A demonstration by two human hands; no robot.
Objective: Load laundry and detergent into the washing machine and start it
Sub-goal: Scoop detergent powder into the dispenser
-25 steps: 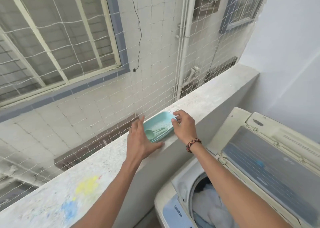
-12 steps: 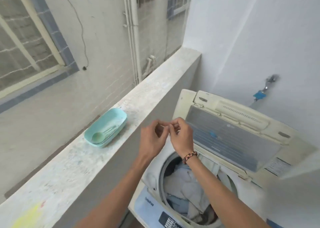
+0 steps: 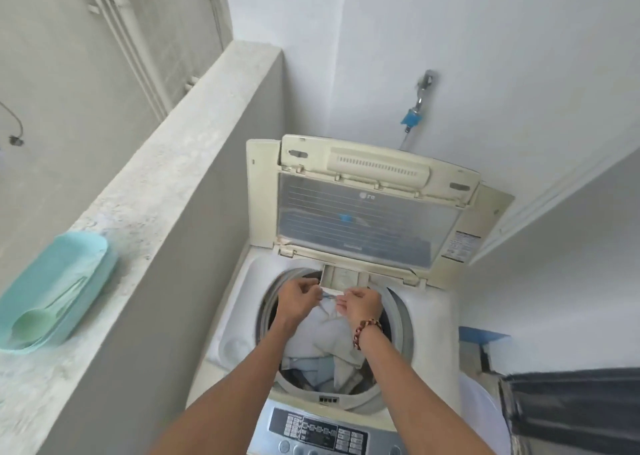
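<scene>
A small blue-and-white detergent item [image 3: 329, 295], too small to identify, is pinched between the left hand [image 3: 298, 297] and right hand [image 3: 360, 304] above the open drum [image 3: 398, 316], just below the dispenser drawer [image 3: 343, 277]. Laundry [image 3: 329, 337] is already loaded; detergent, lid [image 3: 367, 226] and control panel [image 3: 318, 432] are judged left.
</scene>
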